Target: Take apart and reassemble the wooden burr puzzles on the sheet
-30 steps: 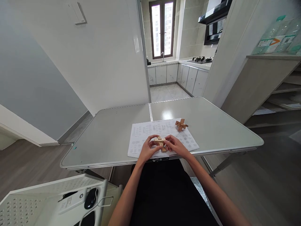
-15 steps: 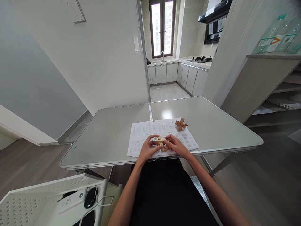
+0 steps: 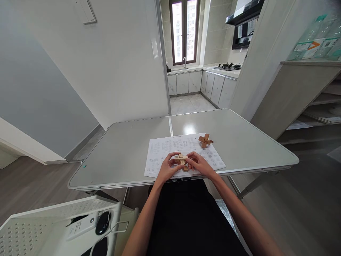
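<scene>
A small light wooden burr puzzle (image 3: pixel 182 160) is held just above a printed instruction sheet (image 3: pixel 162 149) near the front edge of the table. My left hand (image 3: pixel 167 168) pinches its left side with thumb and fingers. My right hand (image 3: pixel 199 164) grips its right side, fingers closed on the wooden pieces. A second, darker wooden cross puzzle (image 3: pixel 205 140) rests on the far right corner of the sheet, apart from both hands.
The grey folding table (image 3: pixel 125 153) has a seam down its middle. A white perforated cart (image 3: pixel 39 220) at lower left carries a power bank (image 3: pixel 81 225), a black mouse (image 3: pixel 102 222) and cables. Wooden shelves (image 3: pixel 306 99) stand at right; a kitchen lies behind.
Both hands stay on the light puzzle with only slight finger shifts. The view has barely moved.
</scene>
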